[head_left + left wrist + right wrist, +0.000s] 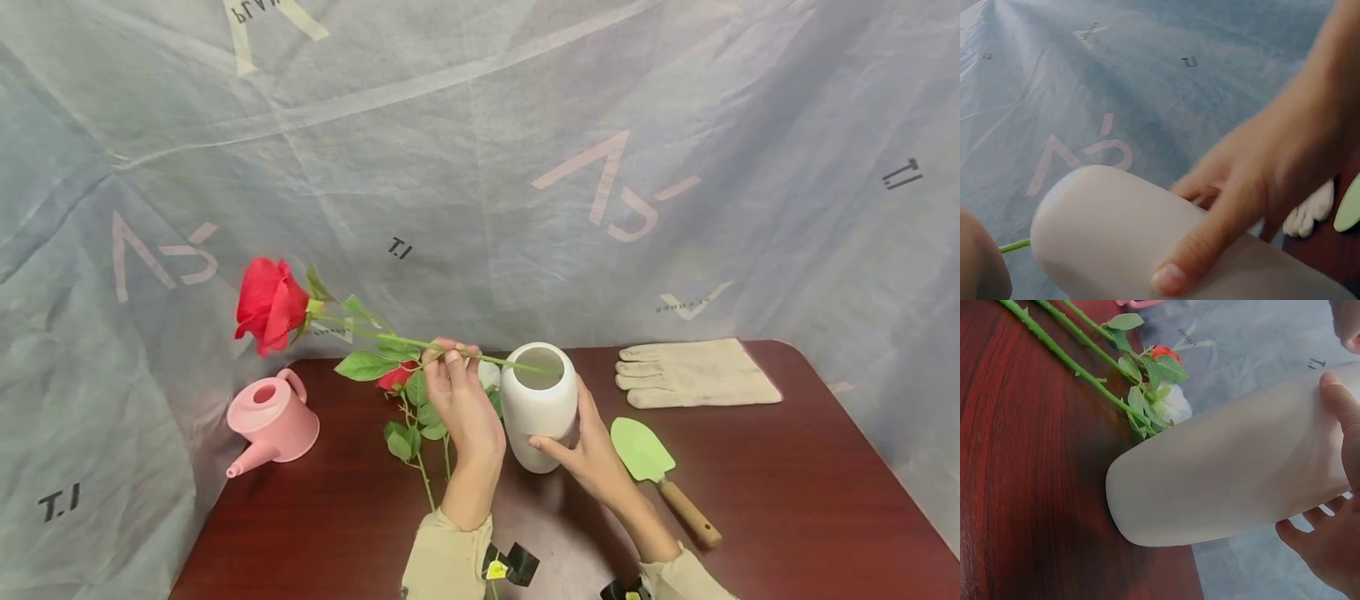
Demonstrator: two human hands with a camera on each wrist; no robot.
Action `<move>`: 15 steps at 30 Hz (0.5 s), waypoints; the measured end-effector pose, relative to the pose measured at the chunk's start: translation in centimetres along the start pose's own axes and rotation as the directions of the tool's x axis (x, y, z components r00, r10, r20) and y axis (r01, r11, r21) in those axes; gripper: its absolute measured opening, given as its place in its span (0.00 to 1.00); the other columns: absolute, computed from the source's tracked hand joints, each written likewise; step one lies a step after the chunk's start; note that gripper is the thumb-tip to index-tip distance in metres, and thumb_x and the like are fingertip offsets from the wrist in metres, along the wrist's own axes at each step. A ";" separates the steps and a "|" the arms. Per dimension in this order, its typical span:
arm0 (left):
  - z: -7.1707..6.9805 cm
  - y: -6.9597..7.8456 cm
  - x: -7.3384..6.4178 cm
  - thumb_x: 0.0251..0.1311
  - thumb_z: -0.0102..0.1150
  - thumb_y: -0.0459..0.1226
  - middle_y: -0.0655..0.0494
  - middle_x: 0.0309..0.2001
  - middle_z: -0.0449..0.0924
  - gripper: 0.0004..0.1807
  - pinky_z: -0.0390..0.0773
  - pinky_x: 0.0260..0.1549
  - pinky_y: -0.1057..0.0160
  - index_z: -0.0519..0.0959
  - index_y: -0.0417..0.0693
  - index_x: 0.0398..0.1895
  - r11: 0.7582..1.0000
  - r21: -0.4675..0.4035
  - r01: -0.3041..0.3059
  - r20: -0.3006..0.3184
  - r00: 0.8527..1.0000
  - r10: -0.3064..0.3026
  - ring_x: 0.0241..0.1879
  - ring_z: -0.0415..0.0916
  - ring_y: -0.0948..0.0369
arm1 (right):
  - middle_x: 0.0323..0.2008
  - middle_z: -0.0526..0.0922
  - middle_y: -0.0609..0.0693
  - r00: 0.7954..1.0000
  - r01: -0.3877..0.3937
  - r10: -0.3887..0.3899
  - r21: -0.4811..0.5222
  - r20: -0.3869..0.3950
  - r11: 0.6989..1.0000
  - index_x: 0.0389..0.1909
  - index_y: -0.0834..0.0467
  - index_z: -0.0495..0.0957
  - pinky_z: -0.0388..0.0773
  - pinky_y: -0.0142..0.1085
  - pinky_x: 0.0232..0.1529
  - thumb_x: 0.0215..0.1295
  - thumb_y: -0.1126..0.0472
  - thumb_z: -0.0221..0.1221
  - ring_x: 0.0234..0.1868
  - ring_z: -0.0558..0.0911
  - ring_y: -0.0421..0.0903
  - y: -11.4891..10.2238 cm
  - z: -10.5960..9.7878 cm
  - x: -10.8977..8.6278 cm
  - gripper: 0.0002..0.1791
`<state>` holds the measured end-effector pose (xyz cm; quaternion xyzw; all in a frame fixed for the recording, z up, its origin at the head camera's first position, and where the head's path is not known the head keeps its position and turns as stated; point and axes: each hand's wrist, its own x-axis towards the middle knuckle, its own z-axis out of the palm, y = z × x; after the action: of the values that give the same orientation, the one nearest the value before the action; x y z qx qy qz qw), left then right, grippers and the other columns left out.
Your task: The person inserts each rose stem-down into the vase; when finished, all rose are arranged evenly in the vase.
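A long-stemmed red rose (272, 307) is pinched by its stem in my left hand (465, 417), its bloom pointing left. The stem's cut end reaches over the rim and into the mouth of a white vase (542, 421). My right hand (592, 458) grips the vase from the right, thumb across its front, as the left wrist view also shows. In that view a short piece of green stem (1015, 245) appears beside the vase. Whether the base of the vase (1229, 475) touches the table is hard to tell.
Behind my left hand lie another red rose (396, 377) and a white rose (1174, 405), stems toward me. A pink watering can (273, 425) stands at left. On the right are a green trowel (641, 448) and beige gloves (697, 373). Grey sheeting hangs behind the table.
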<state>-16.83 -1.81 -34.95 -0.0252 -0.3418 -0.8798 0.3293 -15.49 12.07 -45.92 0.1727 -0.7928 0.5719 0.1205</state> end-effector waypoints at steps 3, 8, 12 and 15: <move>0.0 -0.3 -0.2 0.68 0.40 0.26 0.51 0.33 0.65 0.05 0.70 0.45 0.59 0.66 0.41 0.36 0.999 0.044 -0.010 0.021 1.000 0.009 0.35 0.69 0.57 | 0.65 0.58 0.50 1.000 0.013 -0.013 -0.016 -0.005 1.000 0.72 0.42 0.42 0.61 0.51 0.57 0.47 0.54 0.72 0.60 0.63 0.47 0.1 0.0 -0.1 0.58; -0.1 -0.6 -0.3 0.68 0.42 0.28 0.50 0.35 0.67 0.04 0.68 0.51 0.54 0.68 0.41 0.36 0.991 0.127 -0.037 0.048 0.998 0.031 0.37 0.72 0.57 | 0.64 0.59 0.49 1.000 0.014 -0.014 -0.032 -0.017 0.999 0.72 0.43 0.43 0.62 0.50 0.57 0.46 0.55 0.72 0.60 0.64 0.46 0.1 0.1 -0.1 0.57; -0.2 -0.9 -0.5 0.68 0.43 0.30 0.50 0.35 0.69 0.04 0.67 0.52 0.55 0.68 0.38 0.37 0.976 0.215 -0.041 0.069 0.997 0.026 0.39 0.74 0.56 | 0.64 0.59 0.50 1.000 0.011 -0.012 -0.032 -0.025 0.999 0.72 0.44 0.44 0.62 0.50 0.57 0.46 0.56 0.73 0.60 0.64 0.46 0.1 0.1 -0.1 0.58; -0.2 -1.0 -0.6 0.68 0.44 0.31 0.49 0.36 0.70 0.05 0.66 0.53 0.56 0.68 0.35 0.38 0.968 0.248 -0.041 0.083 0.996 0.021 0.42 0.73 0.54 | 0.64 0.59 0.51 0.999 0.018 -0.019 -0.038 -0.031 0.999 0.72 0.46 0.44 0.62 0.51 0.56 0.46 0.58 0.73 0.60 0.64 0.47 0.0 0.2 -0.1 0.58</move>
<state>-16.91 -1.02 -35.91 -0.0239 -0.4621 -0.8229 0.3296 -15.42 11.91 -45.96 0.1688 -0.7997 0.5585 0.1415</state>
